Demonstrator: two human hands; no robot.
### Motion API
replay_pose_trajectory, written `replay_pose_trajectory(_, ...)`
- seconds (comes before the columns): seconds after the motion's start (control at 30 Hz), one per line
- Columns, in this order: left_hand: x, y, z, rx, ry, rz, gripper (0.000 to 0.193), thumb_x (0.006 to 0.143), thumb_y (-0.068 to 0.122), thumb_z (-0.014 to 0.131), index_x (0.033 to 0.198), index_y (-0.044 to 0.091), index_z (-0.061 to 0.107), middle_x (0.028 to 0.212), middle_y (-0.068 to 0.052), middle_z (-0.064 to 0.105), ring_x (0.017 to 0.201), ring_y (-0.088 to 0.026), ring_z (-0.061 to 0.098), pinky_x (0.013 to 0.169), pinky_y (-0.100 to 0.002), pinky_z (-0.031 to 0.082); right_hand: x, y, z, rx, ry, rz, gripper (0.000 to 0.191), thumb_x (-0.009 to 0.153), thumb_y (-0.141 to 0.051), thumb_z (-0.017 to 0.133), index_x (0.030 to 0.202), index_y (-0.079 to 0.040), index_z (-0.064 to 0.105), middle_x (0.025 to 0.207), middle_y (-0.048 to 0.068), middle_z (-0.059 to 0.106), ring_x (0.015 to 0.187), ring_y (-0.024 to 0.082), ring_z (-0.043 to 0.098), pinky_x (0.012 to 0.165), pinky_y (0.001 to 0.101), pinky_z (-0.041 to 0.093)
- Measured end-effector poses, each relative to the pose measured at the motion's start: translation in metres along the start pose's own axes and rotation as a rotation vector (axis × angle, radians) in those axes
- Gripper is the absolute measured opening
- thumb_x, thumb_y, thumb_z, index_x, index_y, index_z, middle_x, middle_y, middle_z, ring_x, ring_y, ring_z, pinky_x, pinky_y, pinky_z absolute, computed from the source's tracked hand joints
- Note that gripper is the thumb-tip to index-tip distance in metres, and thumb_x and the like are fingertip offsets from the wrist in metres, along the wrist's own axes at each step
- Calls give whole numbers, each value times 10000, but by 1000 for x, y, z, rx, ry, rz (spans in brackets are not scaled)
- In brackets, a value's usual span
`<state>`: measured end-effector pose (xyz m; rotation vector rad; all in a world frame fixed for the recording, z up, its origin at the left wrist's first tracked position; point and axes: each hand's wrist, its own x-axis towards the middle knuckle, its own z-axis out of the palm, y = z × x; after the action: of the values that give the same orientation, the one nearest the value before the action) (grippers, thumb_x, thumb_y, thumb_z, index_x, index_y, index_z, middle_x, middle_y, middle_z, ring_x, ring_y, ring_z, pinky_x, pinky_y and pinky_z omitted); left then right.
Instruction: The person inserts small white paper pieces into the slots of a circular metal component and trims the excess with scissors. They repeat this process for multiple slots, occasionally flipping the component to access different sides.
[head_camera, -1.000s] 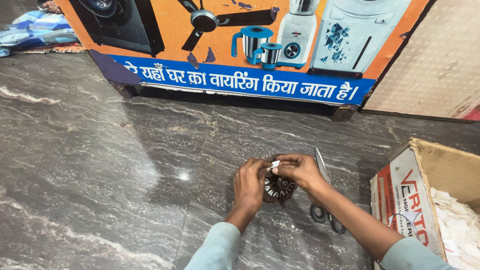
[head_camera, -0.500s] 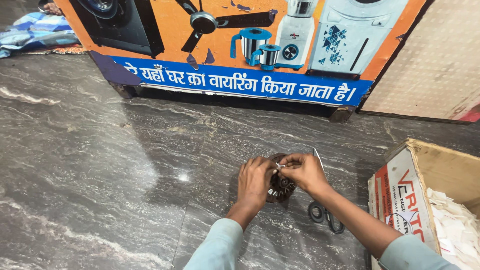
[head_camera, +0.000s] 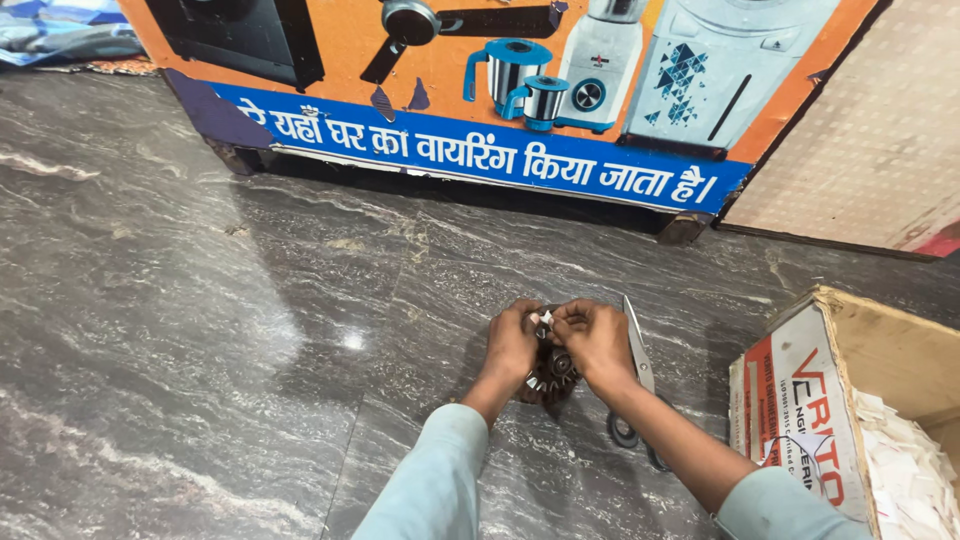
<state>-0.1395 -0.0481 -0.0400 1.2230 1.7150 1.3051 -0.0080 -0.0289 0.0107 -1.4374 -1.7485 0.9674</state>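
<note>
A dark round motor core (head_camera: 552, 375) with slotted teeth and small white slips in its slots rests on the grey stone floor (head_camera: 200, 330). My left hand (head_camera: 510, 345) grips its left side. My right hand (head_camera: 598, 340) is over its top right, fingertips pinching a small white slip (head_camera: 545, 320) at the core's upper edge. Both hands touch the core and hide most of it.
Scissors (head_camera: 637, 385) lie on the floor just right of my right hand, partly under my forearm. A cardboard box (head_camera: 850, 400) with several white paper strips stands at the right. A printed orange and blue banner (head_camera: 480, 110) runs along the wall behind.
The hands and core sit slightly lower in view. My right fingertips have shifted a little along the core's top edge with the white slip; the left hand keeps its grip.
</note>
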Motion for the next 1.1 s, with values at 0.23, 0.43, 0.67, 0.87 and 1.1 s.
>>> replay_pose_trajectory(0.23, 3, -9, 3, -44, 14, 30, 266, 1007, 104, 566, 1230, 28, 690, 1131, -203, 742, 1028, -322, 742, 878, -414, 577, -4, 1, 4, -71, 71, -57, 180, 866, -129, 743, 994, -7, 781, 869, 116, 807, 813, 180, 792, 745, 319, 628)
replay_pose_trajectory(0.43, 0, -7, 1, -36, 28, 44, 267, 998, 111, 577, 1221, 28, 700, 1124, -198, 752, 1015, -322, 751, 888, -407, 578, 2, -3, 2, -177, -11, -136, 221, 852, -150, 767, 994, 19, 766, 856, 152, 800, 784, 207, 786, 737, 332, 617)
replay_pose_trajectory(0.67, -1, 8, 1, -27, 19, 7, 271, 1007, 123, 575, 1231, 27, 696, 1145, -201, 741, 1042, -319, 742, 898, -409, 583, 2, -7, -2, -167, -8, -112, 294, 807, -105, 761, 1075, 18, 758, 898, 157, 801, 804, 208, 789, 750, 336, 637)
replay_pose_trajectory(0.87, -8, 22, -8, -34, -54, -98, 308, 1025, 144, 526, 1285, 58, 667, 1223, -160, 721, 1095, -281, 728, 945, -396, 592, 3, -14, -4, -206, -48, -47, 254, 840, -96, 734, 1076, -12, 776, 929, 150, 798, 815, 221, 790, 752, 342, 647)
replay_pose_trajectory(1.1, -8, 27, -10, -40, -60, -79, 312, 1021, 136, 532, 1291, 61, 669, 1231, -162, 723, 1115, -277, 720, 965, -392, 578, 11, -10, -8, -226, -69, -197, 196, 864, -77, 707, 1024, 8, 784, 897, 165, 801, 813, 214, 792, 747, 343, 639)
